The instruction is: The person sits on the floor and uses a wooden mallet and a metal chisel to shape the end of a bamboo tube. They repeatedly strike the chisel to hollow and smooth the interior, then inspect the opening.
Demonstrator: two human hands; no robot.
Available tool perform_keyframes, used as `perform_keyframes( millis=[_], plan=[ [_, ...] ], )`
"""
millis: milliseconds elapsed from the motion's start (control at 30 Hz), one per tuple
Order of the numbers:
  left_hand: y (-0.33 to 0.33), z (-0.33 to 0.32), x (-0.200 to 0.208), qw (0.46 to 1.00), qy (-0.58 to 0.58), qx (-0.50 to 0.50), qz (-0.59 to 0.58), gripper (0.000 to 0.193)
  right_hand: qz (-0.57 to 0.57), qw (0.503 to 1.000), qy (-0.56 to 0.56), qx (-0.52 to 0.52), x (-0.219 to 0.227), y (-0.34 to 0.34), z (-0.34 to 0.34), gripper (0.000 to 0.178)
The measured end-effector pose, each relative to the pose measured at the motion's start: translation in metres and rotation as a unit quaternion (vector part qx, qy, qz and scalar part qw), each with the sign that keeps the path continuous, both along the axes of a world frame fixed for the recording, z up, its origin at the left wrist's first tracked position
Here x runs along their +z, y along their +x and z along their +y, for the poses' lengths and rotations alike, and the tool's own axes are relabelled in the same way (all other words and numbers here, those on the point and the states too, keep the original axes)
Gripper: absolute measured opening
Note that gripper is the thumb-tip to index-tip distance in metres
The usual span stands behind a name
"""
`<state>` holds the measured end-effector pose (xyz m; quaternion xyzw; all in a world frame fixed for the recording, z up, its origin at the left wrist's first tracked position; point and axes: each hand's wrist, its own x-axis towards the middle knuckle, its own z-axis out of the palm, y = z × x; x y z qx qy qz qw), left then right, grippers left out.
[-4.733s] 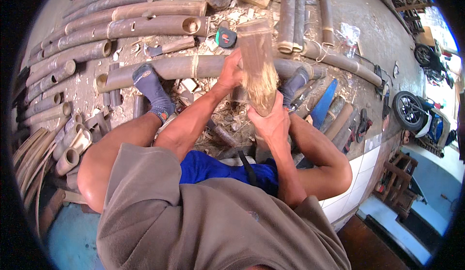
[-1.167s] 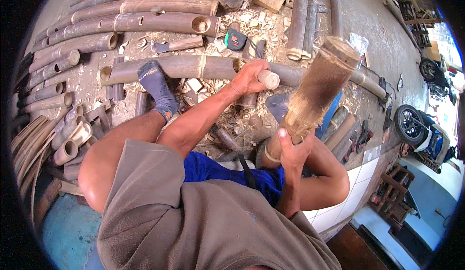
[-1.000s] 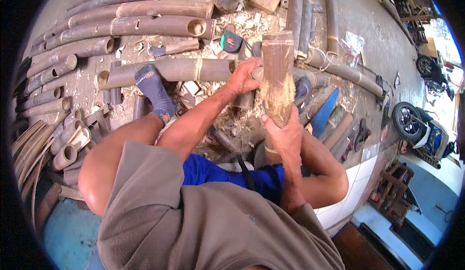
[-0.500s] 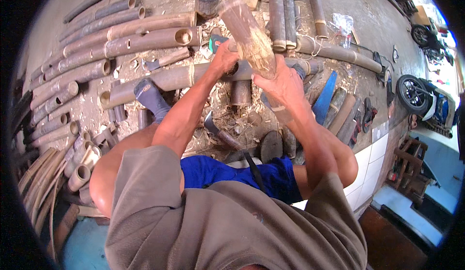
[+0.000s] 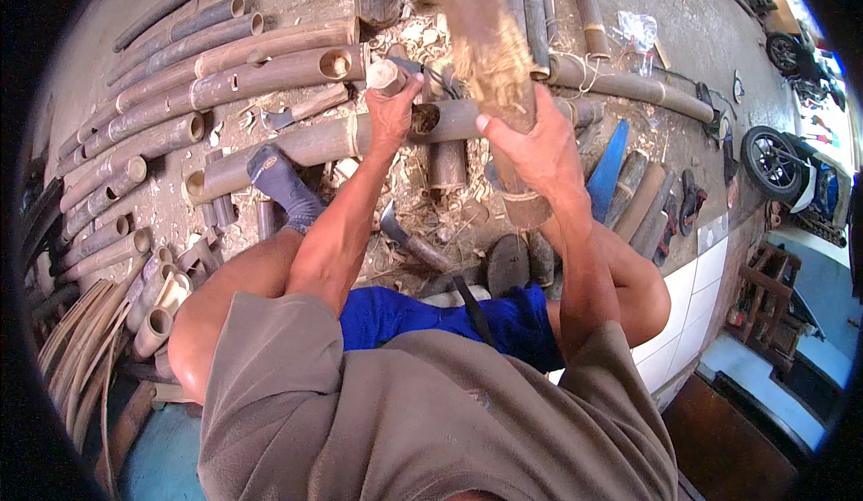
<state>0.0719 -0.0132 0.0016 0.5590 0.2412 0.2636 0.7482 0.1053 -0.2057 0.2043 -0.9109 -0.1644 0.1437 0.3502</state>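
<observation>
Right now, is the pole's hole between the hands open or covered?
Open: the hole in the bamboo pole shows its dark interior.

Small marks on cloth, no lettering clear enough to read.
The dark sock (image 5: 286, 191) on the person's left foot bears a compact mark (image 5: 263, 166) in pale and orange tones near the toes (it may be lettering, but it is too small to make out). On the front of the brown shirt (image 5: 431, 411) sits a tiny, blurred spot of print or stitching, I cannot tell which. Any writing on the motorbike (image 5: 805, 182) is too small to tell.
</observation>
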Motion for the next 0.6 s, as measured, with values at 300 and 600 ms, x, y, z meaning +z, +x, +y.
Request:
perform_keyframes(
  millis=[300, 600],
  plan=[
    [0.004, -0.033, 0.011, 0.992, -0.009, -0.102, -0.071, 0.027, -0.003, 0.982, -0.178, 0.064, -0.009, -0.006, 0.003, 0.08],
    [-0.019, -0.047, -0.025, 0.981, 0.085, -0.147, -0.094, 0.032, 0.02, 0.98, -0.191, 0.042, 0.009, -0.014, -0.002, 0.081]
  ],
)
